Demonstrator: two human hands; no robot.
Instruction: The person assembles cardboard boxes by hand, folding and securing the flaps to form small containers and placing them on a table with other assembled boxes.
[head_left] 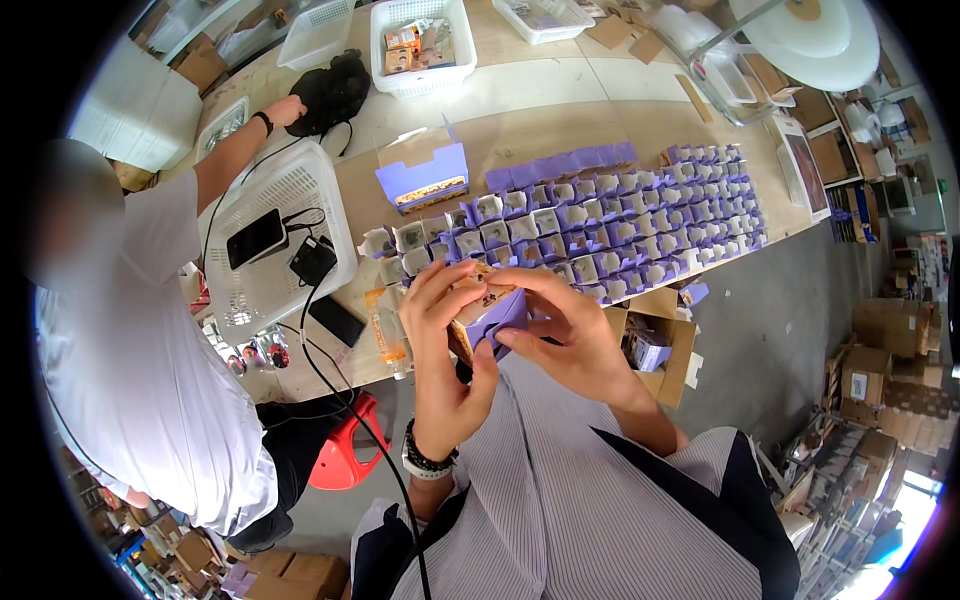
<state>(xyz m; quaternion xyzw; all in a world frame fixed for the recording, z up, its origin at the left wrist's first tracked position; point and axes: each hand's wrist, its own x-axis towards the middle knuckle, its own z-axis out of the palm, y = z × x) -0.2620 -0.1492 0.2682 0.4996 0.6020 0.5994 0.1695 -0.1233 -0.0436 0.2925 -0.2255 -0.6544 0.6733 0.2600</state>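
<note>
In front of my chest I hold a small purple carton (503,318) with a brown-and-white patterned panel. My left hand (440,320) is closed round its left side, fingers over the top edge and thumb low on the near face. My right hand (565,325) grips the right side, its fingertips at the upper edge and its thumb on the purple face. The fingers cover much of the carton. Just beyond my hands, many small purple cartons (550,225) stand in tight rows on the table with their flaps up.
A larger open purple box (424,180) stands behind the rows. Left of me are a bottle with orange markings (388,335), a phone (336,320) and a white basket (345,225). A co-worker (150,350) reaches to a black bag (335,90). A cardboard box (680,365) is at right.
</note>
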